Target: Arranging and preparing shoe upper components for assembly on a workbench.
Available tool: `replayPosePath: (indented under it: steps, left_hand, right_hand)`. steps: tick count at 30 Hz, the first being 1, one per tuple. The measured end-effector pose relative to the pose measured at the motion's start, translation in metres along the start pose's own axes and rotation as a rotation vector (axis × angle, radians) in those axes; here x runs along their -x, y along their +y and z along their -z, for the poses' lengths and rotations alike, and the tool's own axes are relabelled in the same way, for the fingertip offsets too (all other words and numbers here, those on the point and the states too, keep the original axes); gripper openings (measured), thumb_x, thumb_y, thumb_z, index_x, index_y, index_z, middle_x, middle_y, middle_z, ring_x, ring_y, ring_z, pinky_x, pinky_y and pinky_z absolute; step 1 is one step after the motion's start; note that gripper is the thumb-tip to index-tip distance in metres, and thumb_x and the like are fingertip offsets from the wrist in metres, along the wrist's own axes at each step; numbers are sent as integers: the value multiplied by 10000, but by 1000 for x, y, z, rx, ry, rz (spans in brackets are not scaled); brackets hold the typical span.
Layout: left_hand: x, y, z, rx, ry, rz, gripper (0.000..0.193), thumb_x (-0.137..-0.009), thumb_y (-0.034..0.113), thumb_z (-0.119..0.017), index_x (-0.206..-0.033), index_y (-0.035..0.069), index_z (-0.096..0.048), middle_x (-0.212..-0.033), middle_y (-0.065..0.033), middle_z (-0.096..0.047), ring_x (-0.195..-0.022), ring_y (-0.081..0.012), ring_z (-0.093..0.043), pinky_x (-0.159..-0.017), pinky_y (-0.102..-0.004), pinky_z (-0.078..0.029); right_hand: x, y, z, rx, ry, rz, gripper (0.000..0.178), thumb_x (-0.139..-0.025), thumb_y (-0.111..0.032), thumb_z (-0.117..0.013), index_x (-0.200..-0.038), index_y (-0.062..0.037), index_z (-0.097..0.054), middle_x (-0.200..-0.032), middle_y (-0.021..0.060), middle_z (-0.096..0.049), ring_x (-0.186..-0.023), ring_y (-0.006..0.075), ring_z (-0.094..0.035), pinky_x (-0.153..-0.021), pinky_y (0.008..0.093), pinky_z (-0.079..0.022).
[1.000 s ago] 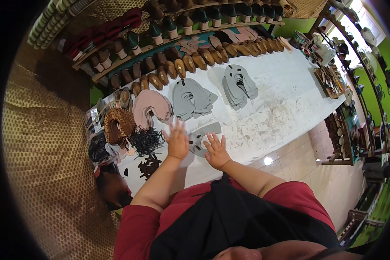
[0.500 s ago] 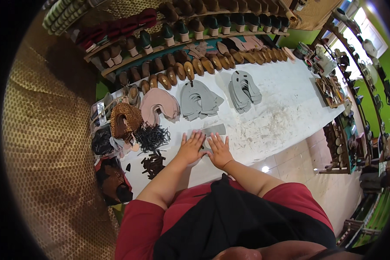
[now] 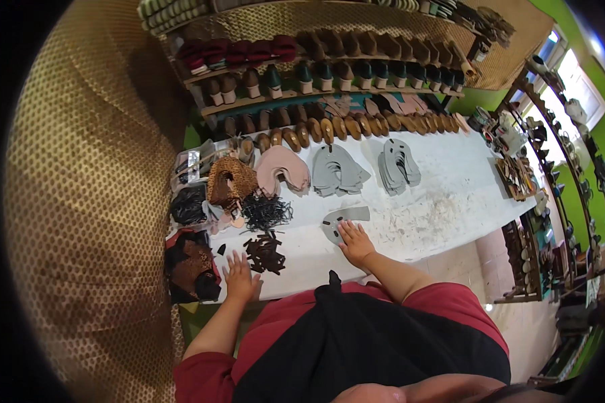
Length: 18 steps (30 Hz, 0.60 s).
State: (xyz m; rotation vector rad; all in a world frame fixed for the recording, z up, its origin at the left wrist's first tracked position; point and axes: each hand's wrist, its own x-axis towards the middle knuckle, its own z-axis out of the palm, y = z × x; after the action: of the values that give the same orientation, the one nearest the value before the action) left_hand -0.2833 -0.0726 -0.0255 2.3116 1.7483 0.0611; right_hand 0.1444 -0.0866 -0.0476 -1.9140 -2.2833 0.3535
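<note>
My right hand (image 3: 356, 243) lies flat on the white table (image 3: 444, 201), its fingers pressing the near end of a grey cut shoe-upper piece (image 3: 343, 219). My left hand (image 3: 239, 275) rests open on the table's front left edge, fingers spread, holding nothing. It sits just left of a small heap of dark brown strips (image 3: 265, 251) and right of a dark brown leather bundle (image 3: 191, 265).
Behind lie a tangle of black straps (image 3: 265, 211), a spotted tan stack (image 3: 230, 180), a pink stack (image 3: 282, 168) and two grey stacks (image 3: 339, 171) (image 3: 400, 164). Wooden shoe lasts (image 3: 356, 125) line the table's back edge below shelves of heeled soles. A rack (image 3: 517, 174) stands at right.
My left hand has left the grey piece and moved down-left to the table's front edge. My right hand stays on the piece. The view has shifted, showing more of the shelves.
</note>
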Motion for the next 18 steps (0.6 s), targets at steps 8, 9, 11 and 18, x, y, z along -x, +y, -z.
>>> replayPosePath:
  steps: [8, 9, 11, 18]
  left_hand:
    - [28, -21, -1, 28, -339, 178, 1029, -836, 606, -620, -1597, 170, -82, -1651, -186, 54, -1497, -464, 80, -1153, -658, -11]
    - [27, -19, 1, 33, -332, 182, 1029, -836, 606, -620, -1597, 170, -82, -1651, -186, 54, -1497, -464, 80, -1153, -658, -11]
    - [26, -21, 4, 42, -414, 194, 1047, -840, 635, -601, -1599, 177, -45, -1651, -172, 94, -1495, -455, 119, -1150, -661, -2]
    - [27, -24, 6, 43, -445, 168, 1089, -827, 664, -601, -1598, 187, 3, -1647, -152, 150, -1490, -450, 150, -1146, -664, 19]
  right_hand:
    - [-30, 0, 8, 38, -72, -187, 836, -954, -571, -443, -1567, -62, -193, -1648, 124, -148, -1527, 303, -98, -1214, 526, -79]
    - [-31, 3, 6, 102, -99, -194, 845, -954, -591, -426, -1570, -65, -185, -1650, 121, -139, -1528, 299, -90, -1214, 526, -69]
    - [-33, 0, 8, 169, -123, -185, 855, -954, -610, -409, -1573, -68, -177, -1653, 118, -130, -1530, 295, -83, -1214, 527, -58]
    - [-37, -9, 20, 161, -132, -249, 870, -951, -621, -406, -1578, -76, -148, -1660, 112, -99, -1530, 301, -86, -1210, 534, -71]
